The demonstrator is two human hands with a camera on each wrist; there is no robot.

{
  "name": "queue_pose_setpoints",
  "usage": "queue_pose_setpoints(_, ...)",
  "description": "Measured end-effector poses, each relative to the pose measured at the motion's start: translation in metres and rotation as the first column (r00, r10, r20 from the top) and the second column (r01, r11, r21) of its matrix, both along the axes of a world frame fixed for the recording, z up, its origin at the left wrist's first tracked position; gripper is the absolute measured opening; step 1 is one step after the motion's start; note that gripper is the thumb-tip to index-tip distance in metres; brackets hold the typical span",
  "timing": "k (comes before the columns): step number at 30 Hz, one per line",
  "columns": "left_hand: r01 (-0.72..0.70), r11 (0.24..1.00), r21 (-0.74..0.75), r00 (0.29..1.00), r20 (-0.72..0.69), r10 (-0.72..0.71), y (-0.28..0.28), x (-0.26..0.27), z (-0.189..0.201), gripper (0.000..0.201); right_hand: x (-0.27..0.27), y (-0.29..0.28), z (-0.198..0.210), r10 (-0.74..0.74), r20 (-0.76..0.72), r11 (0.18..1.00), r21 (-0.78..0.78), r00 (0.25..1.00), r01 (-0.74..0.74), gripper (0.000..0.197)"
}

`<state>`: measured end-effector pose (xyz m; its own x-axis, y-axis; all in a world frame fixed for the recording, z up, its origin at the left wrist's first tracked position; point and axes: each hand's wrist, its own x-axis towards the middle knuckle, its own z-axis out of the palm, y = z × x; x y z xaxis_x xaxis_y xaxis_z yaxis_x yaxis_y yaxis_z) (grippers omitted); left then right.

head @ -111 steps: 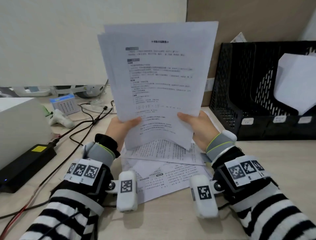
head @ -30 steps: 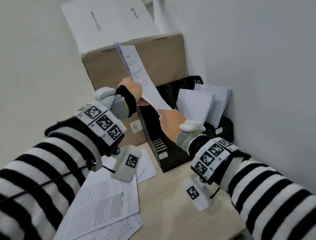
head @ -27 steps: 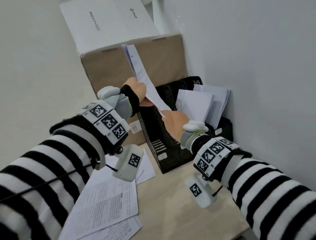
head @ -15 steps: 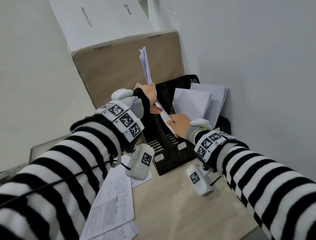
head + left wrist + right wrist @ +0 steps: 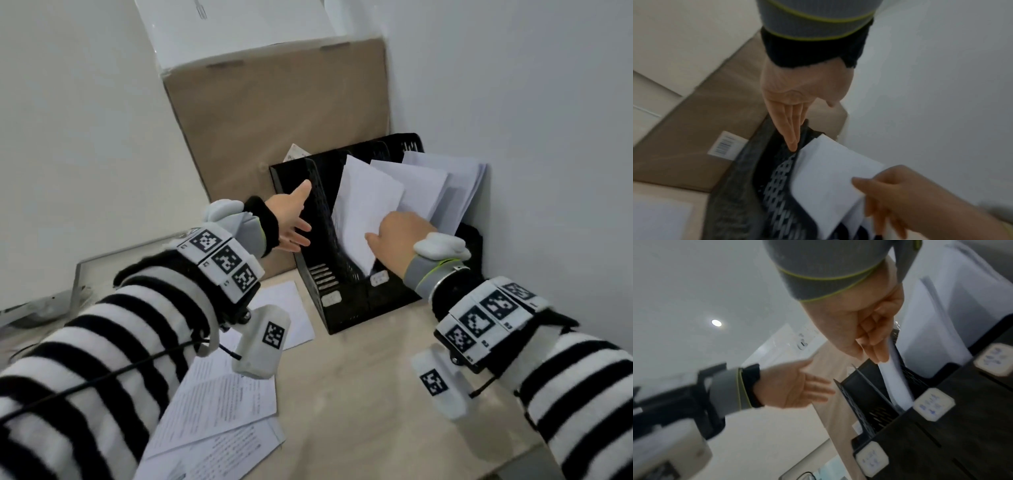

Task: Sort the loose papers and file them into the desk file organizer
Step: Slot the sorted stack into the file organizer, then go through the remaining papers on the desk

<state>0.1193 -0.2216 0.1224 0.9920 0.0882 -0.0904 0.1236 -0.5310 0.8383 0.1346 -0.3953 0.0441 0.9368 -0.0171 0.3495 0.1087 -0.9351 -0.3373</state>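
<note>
A black mesh file organizer (image 5: 318,205) stands in the desk's corner. A white paper stack (image 5: 366,202) sits slanted in its second slot from the left. My right hand (image 5: 376,236) pinches that stack's lower edge between thumb and fingers, as the right wrist view shows for the right hand (image 5: 869,345) and the paper stack (image 5: 894,374). My left hand (image 5: 301,212) is open with straight fingers beside the organizer's left wall and holds nothing. In the left wrist view the left hand's fingertips (image 5: 792,144) reach the organizer's top edge. More white sheets (image 5: 445,185) fill the slots further right.
Loose printed papers (image 5: 222,404) lie on the desk at the lower left. A large cardboard box (image 5: 274,120) with a white box (image 5: 239,27) on top stands behind the organizer. A white wall (image 5: 513,137) closes the right side. Bare desk (image 5: 359,394) lies in front.
The paper stack, held high by both hands, has come down into the organizer slot. My left hand has let go and opened; the right hand still holds the stack.
</note>
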Motion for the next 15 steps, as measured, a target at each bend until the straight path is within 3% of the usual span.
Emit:
queue_pose_setpoints(3, -0.132, 0.991, 0.0, 0.991, 0.006, 0.132, 0.048, -0.009, -0.018, 0.049, -0.026, 0.016, 0.011, 0.09, 0.025, 0.993, 0.07, 0.996, -0.092, 0.047)
queue_pose_setpoints(7, -0.277, 0.95, 0.147, 0.949, -0.115, 0.295, 0.128, -0.035, -0.055, 0.031, -0.054, 0.067, 0.007, 0.371, -0.059, 0.911, 0.217, 0.927, -0.351, 0.038)
queue_pose_setpoints(9, -0.324, 0.917, 0.233, 0.904, -0.21, 0.373, 0.167, -0.054, -0.074, 0.028, -0.056, 0.093, -0.002, 0.497, -0.182, 0.856, 0.26, 0.848, -0.446, 0.033)
queue_pose_setpoints(11, -0.344, 0.877, 0.334, 0.847, -0.292, 0.444, 0.197, -0.076, -0.088, 0.032, -0.058, 0.12, -0.011, 0.594, -0.352, 0.804, 0.225, 0.723, -0.551, 0.036)
queue_pose_setpoints(13, -0.279, 0.808, 0.519, 0.812, -0.322, 0.487, 0.214, -0.095, -0.097, 0.042, -0.062, 0.143, -0.019, 0.618, -0.505, 0.75, 0.147, 0.603, -0.645, 0.039)
queue_pose_setpoints(15, -0.184, 0.747, 0.639, 0.799, -0.346, 0.493, 0.222, -0.112, -0.102, 0.049, -0.068, 0.16, -0.027, 0.594, -0.606, 0.709, 0.084, 0.528, -0.701, 0.047)
